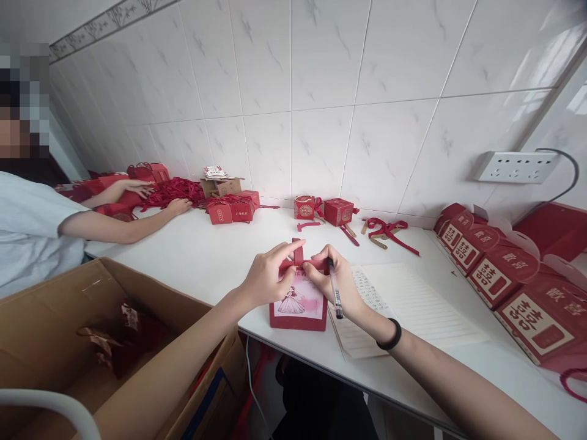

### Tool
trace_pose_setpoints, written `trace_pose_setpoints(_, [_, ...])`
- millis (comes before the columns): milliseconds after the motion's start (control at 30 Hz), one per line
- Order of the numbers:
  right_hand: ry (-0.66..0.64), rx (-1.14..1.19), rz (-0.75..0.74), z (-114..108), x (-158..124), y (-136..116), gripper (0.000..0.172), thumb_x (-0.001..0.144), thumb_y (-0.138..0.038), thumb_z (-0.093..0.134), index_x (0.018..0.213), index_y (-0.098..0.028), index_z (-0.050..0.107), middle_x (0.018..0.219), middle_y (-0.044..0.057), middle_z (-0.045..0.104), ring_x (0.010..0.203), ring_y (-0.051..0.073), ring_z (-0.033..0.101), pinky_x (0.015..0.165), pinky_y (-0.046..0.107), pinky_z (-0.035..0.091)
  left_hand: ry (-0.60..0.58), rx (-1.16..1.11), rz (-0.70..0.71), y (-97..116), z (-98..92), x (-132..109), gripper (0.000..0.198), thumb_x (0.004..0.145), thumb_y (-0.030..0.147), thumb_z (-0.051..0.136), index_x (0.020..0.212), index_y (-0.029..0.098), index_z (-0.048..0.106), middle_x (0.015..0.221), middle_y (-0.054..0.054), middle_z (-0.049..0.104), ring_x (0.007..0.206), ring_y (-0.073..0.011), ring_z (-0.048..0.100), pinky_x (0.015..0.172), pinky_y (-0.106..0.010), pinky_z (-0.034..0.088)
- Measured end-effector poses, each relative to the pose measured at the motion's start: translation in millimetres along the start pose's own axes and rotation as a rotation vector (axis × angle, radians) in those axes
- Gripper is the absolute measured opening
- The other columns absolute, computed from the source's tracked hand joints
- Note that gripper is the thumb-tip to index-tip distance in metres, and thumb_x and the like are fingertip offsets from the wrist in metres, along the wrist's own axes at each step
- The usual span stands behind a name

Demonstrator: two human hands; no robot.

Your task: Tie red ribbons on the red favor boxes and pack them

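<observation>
A red box (pixel 299 325) with a pink picture of a figure in a gown on its front stands at the table's front edge. Its top has a red strap, and my left hand (pixel 274 273) pinches it from the left, fingers curled around the strap. My right hand (pixel 338 282) holds the right side of the same top with thumb and forefinger, while a black pen (pixel 337 295) is tucked in that hand. Just right of the box lies an open notebook (pixel 413 305) with handwriting, partly under my right forearm.
An open cardboard box (pixel 151 287) stands at the left. Red boxes (pixel 536 311) line the right side. Small red boxes (pixel 338 211) and ribbons (pixel 389 231) lie near the wall. At the back left, a person's hands (pixel 178 206) touch a red ribbon pile (pixel 172 192).
</observation>
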State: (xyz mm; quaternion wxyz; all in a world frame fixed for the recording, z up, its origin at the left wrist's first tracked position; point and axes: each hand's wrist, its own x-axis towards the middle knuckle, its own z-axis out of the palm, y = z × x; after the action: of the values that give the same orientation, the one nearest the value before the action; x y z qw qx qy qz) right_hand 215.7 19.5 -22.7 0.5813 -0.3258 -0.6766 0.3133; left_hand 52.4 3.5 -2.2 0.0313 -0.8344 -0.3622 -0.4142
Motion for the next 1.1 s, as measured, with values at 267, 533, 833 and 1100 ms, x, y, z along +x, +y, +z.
trace_pose_setpoints(267, [-0.023, 0.020, 0.019, 0, 2, 3, 0.022, 0.071, -0.032, 0.062, 0.066, -0.020, 0.043, 0.056, -0.004, 0.049, 0.050, 0.011, 0.046, 0.047, 0.023, 0.037, -0.002, -0.051, -0.040, 0, -0.7, 1, 0.044, 0.076, 0.011, 0.042, 0.119, 0.016, 0.053, 0.098, -0.005, 0.065, 0.080, -0.0135, 0.061, 0.075, -0.025, 0.051])
trace_pose_setpoints(533, [-0.044, 0.034, 0.021, -2, -1, 5, 0.023, 0.074, -0.035, 0.061, 0.070, -0.021, 0.044, 0.060, -0.003, 0.051, 0.054, 0.013, 0.047, 0.052, 0.025, 0.040, -0.026, -0.094, -0.041, -2, -2.3, -1, 0.042, 0.078, 0.011, 0.043, 0.119, 0.016, 0.053, 0.094, -0.004, 0.063, 0.081, -0.0128, 0.059, 0.073, -0.024, 0.049])
trace_pose_setpoints(833, [-0.023, 0.041, -0.017, -1, -2, 6, 0.021, 0.075, -0.033, 0.060, 0.070, -0.021, 0.044, 0.062, -0.003, 0.050, 0.055, 0.012, 0.045, 0.053, 0.025, 0.039, -0.058, -0.283, -0.110, -6, -4.6, -7, 0.071, 0.078, 0.012, 0.047, 0.142, 0.024, 0.020, 0.106, -0.007, 0.060, 0.093, -0.0166, 0.059, 0.085, -0.032, 0.049])
trace_pose_setpoints(1100, [-0.002, 0.070, -0.015, 2, -10, 1, 0.019, 0.081, -0.039, 0.056, 0.080, -0.021, 0.049, 0.071, 0.000, 0.056, 0.065, 0.015, 0.054, 0.062, 0.028, 0.045, -0.313, -0.587, -0.613, -19, -18.3, -51, 0.048, 0.078, 0.034, 0.061, 0.122, 0.017, 0.054, 0.114, -0.011, 0.064, 0.105, -0.0264, 0.059, 0.091, -0.039, 0.048])
